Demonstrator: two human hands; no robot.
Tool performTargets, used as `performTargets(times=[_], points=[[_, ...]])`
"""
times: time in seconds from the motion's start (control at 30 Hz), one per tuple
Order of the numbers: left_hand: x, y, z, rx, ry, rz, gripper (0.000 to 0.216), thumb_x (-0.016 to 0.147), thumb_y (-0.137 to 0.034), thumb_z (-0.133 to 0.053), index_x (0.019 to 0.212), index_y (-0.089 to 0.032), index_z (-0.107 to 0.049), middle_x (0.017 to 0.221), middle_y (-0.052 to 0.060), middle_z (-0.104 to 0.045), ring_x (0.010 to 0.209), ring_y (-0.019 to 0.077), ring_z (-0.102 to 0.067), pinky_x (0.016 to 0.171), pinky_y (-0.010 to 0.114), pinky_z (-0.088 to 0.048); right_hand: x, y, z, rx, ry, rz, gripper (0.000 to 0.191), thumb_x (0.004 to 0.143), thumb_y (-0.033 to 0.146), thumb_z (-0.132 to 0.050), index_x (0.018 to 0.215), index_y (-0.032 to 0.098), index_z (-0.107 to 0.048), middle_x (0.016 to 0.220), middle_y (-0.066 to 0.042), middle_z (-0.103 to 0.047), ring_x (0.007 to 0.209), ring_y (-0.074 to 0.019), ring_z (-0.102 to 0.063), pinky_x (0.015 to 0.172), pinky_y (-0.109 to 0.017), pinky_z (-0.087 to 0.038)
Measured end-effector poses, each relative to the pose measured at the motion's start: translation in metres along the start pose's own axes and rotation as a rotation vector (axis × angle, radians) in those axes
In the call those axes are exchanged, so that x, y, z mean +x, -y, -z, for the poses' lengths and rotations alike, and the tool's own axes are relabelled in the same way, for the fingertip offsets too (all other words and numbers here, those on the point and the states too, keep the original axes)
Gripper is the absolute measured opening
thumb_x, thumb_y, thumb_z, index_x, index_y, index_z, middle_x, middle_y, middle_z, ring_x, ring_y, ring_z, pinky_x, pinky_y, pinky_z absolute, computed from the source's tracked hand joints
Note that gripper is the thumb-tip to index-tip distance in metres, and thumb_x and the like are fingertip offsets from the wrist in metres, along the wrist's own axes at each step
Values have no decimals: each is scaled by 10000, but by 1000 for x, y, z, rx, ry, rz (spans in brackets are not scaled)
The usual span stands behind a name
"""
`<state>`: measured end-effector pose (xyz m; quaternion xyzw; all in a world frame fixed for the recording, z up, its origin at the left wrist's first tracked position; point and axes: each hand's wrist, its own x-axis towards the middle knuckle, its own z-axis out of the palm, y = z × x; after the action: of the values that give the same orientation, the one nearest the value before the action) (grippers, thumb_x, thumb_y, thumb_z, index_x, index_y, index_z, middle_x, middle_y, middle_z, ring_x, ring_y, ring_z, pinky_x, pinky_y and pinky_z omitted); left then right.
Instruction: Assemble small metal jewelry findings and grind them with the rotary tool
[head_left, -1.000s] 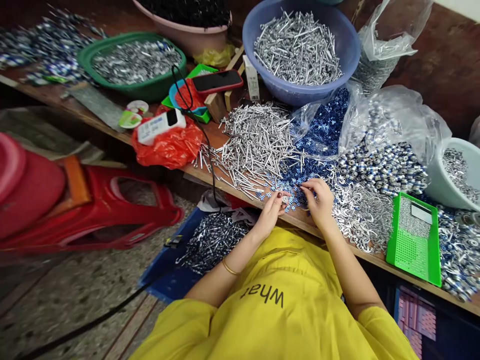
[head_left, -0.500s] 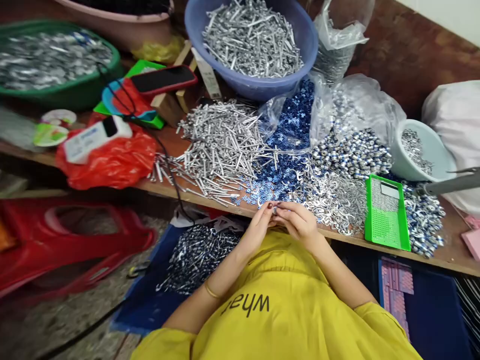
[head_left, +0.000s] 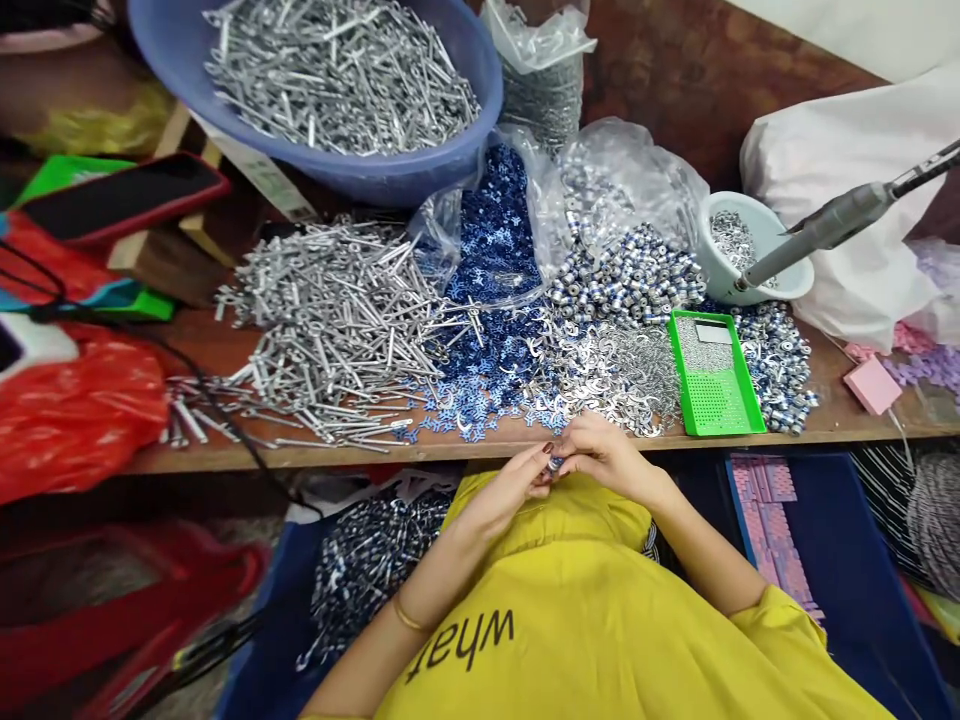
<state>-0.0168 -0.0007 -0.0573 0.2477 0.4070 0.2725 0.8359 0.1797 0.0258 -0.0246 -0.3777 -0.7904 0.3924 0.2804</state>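
My left hand (head_left: 511,488) and my right hand (head_left: 604,457) meet at the table's front edge, above my lap. Between the left fingertips is a small silver-and-blue cylindrical part (head_left: 554,464), mostly covered by the fingers. The right thumb and fingers pinch close against it; whether they hold a second tiny piece cannot be seen. Just beyond the hands lie blue branched pieces (head_left: 472,408) and silver hook-shaped pieces (head_left: 592,385). Similar silver-and-blue cylinders (head_left: 634,275) are heaped farther back. To the left spreads a pile of silver rods (head_left: 337,340).
A purple basin (head_left: 360,180) of rods stands at the back. On the right are a green tray (head_left: 721,400), a pale bowl (head_left: 795,270) and a grey electric screwdriver (head_left: 836,225). Below the table, finished-looking parts (head_left: 367,570) fill a blue container. A black cable (head_left: 217,405) crosses the left side.
The camera view has swung to the right, so the table's contents appear farther left. Both hands stay together at the table edge, and more of the small cylinder shows between the fingers.
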Motion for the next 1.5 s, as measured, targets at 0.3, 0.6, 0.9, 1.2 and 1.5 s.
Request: performTargets(times=[0.3, 0.6, 0.9, 1.2, 1.5], points=[[13, -2, -22, -109, 105, -94, 341, 884, -478, -645, 1094, -210, -645, 872, 35, -541, 778, 139, -461, 635, 235, -365, -26, -4, 33, -32, -119, -137, 318, 912, 412, -631, 1195, 265, -628, 1067, -59, -650, 899, -187, -609, 808, -343, -500], [25, -33, -29, 473, -60, -461, 366, 912, -530, -568, 1010, -194, -676, 913, 44, -586, 849, 183, -506, 812, 300, -400, -4, -81, 61, -665, -471, -283, 177, 948, 261, -541, 871, 202, -689, 944, -86, -679, 929, -240, -553, 823, -386, -448], [24, -34, -39, 51, 383, -124, 379, 954, -495, -517, 965, -133, -630, 674, -11, -422, 614, 110, -357, 604, 269, -294, -4, 15, 57, 24, -441, 42, 110, 938, 178, -558, 937, 232, -654, 898, -29, -684, 869, -172, -646, 797, -338, -522], [50, -49, -25, 23, 412, -4, 445, 872, -575, -617, 846, -132, -604, 601, -52, -332, 539, 84, -265, 530, 245, -207, 10, -1, 42, 118, -388, 62, 139, 940, 143, -548, 905, 217, -660, 863, -26, -689, 837, -155, -640, 782, -317, -505], [36, -47, -30, 49, 520, 14, 366, 891, -492, -592, 780, -144, -566, 614, -17, -430, 556, 107, -352, 558, 275, -273, 5, 2, 51, 216, -179, 144, 105, 939, 195, -578, 934, 225, -679, 875, -19, -714, 863, -154, -650, 823, -316, -515]])
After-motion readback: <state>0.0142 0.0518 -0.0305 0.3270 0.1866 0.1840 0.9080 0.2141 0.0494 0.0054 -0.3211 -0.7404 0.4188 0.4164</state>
